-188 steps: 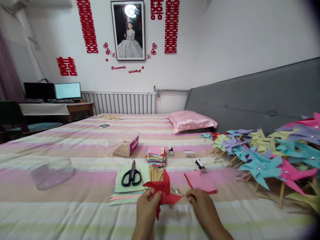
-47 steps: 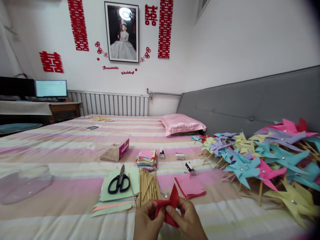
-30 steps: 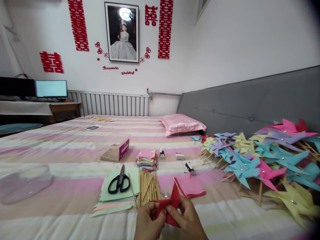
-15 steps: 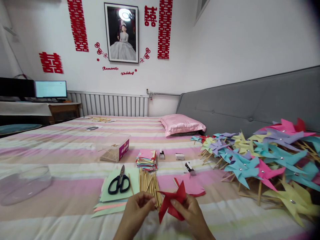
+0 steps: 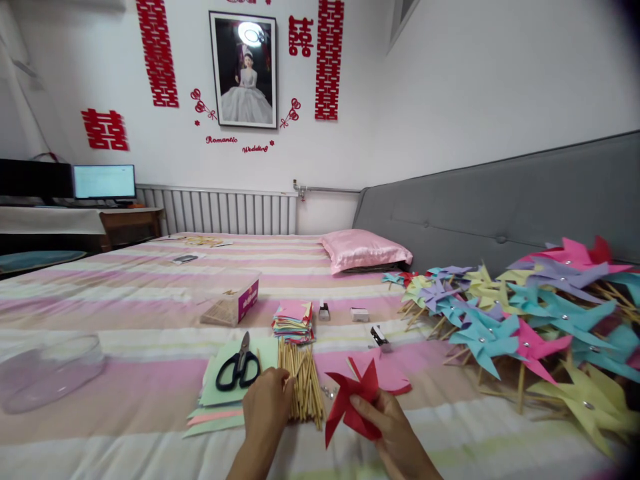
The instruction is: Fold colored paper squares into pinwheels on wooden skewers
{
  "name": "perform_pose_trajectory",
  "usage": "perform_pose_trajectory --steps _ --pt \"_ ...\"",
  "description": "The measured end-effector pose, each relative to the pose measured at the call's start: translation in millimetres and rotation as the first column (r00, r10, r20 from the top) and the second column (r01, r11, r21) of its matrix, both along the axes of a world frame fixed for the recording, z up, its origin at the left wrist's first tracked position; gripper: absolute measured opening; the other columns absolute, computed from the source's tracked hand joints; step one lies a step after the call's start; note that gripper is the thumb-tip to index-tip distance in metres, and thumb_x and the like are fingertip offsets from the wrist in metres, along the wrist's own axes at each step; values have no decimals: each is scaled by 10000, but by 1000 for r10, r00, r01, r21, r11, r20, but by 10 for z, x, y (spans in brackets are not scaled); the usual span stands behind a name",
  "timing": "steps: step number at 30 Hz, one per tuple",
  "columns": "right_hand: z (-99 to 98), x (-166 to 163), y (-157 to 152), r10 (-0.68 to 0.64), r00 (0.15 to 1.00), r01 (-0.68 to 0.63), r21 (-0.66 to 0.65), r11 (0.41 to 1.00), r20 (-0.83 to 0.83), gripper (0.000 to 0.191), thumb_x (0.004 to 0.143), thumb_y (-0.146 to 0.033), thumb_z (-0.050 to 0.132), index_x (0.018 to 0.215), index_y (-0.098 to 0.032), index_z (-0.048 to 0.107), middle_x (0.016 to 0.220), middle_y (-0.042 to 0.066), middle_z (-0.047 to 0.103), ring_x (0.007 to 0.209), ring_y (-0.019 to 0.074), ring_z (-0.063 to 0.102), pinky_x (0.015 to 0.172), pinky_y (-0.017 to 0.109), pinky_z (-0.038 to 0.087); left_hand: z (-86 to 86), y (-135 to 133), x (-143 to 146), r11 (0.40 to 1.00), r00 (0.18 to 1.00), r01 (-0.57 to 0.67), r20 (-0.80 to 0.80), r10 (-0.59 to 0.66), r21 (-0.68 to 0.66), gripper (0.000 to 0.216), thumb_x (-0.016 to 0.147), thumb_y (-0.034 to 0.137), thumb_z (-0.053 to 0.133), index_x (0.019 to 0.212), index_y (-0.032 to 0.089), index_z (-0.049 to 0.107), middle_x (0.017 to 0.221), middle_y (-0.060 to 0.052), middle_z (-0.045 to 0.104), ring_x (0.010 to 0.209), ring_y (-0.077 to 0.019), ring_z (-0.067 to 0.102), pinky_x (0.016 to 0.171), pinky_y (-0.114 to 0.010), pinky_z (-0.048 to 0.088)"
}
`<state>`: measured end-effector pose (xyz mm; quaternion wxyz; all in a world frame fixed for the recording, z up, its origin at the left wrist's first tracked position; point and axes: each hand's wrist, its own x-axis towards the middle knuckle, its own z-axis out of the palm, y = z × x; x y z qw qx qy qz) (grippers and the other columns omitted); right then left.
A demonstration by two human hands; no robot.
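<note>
A red paper pinwheel [image 5: 354, 405] with folded blades is pinched by my right hand [image 5: 393, 427], thumb on its front. My left hand [image 5: 269, 403] lies with curled fingers at the left edge of a bundle of wooden sticks [image 5: 306, 393]; its fingertips are mostly hidden, so what they grip is unclear. Small shiny pins [image 5: 329, 393] lie between the sticks and the pinwheel. Behind the pinwheel are pink paper pieces [image 5: 387, 370]. Black-handled scissors [image 5: 239, 370] rest on stacked coloured paper sheets [image 5: 215, 413] left of the sticks.
A stack of small coloured papers [image 5: 293, 323], a stapler [image 5: 380, 338] and a little white box [image 5: 359, 314] lie beyond the sticks. Many finished pinwheels [image 5: 500, 333] pile up at right. A clear container [image 5: 55, 373] sits at left, an open box [image 5: 230, 307] farther back.
My left hand has moved away from the pinwheel, left and slightly up, to the sticks. The pinwheel has shifted slightly right in my right hand, exposing the small pins.
</note>
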<state>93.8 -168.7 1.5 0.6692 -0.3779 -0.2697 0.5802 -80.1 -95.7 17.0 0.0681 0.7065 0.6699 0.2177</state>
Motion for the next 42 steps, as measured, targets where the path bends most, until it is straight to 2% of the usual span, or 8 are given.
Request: perform_pose_trajectory --steps 15,24,27,29,32,34,36,42 --pt "-22 -9 34 0 999 2 43 999 -51 214 514 -224 795 680 -135 695 656 25 716 596 136 617 576 216 456 -120 97 106 1000 994 3 -112 -1 16 272 753 313 417 702 199 659 801 -91 684 739 -235 618 553 -284 347" --pt "-56 12 64 9 999 -8 45 999 -40 231 502 -240 799 678 -134 694 639 30 712 589 153 620 580 236 460 -39 18 127 998 998 -50 -20 51 34 227 727 288 423 656 193 616 763 -74 662 713 -226 606 548 -286 333" --pt "-29 26 57 23 997 -19 46 999 -78 245 517 -233 795 711 -123 695 670 40 718 631 152 632 609 225 467 44 -72 113 998 993 -47 109 42 39 207 723 317 438 661 217 608 704 -30 657 676 -200 597 546 -267 347" --pt "3 40 42 37 993 -33 34 999 -109 248 522 -227 797 723 -124 694 685 40 721 641 144 633 624 220 471 65 -144 98 1000 950 19 310 -25 24 186 712 329 475 637 208 595 627 -15 642 623 -183 589 548 -254 368" --pt "62 73 9 52 985 -51 10 999 -165 226 533 -210 798 722 -146 691 660 13 711 595 111 616 596 196 466 41 -253 97 981 754 192 640 -150 4 186 708 348 525 631 182 559 564 -6 605 546 -160 565 517 -236 393" --pt "94 103 -12 64 974 -63 13 998 -219 222 542 -193 796 735 -160 691 646 -4 701 580 97 604 577 183 460 20 -320 114 955 612 296 768 -189 0 186 708 352 550 653 175 540 560 -2 593 523 -149 557 499 -230 405" --pt "111 137 -29 75 960 -67 40 997 -269 201 550 -185 793 721 -170 688 640 -11 694 590 95 602 581 183 459 20 -382 140 927 520 376 825 -219 9 172 703 334 577 667 170 535 570 -4 601 526 -143 564 515 -232 423" --pt "118 192 -66 146 947 -102 166 981 -284 244 532 -240 809 736 -200 682 707 -11 685 694 97 600 703 205 452 100 -516 221 870 491 492 819 -297 21 130 710 280 584 678 155 569 615 -28 635 533 -132 573 521 -226 426"
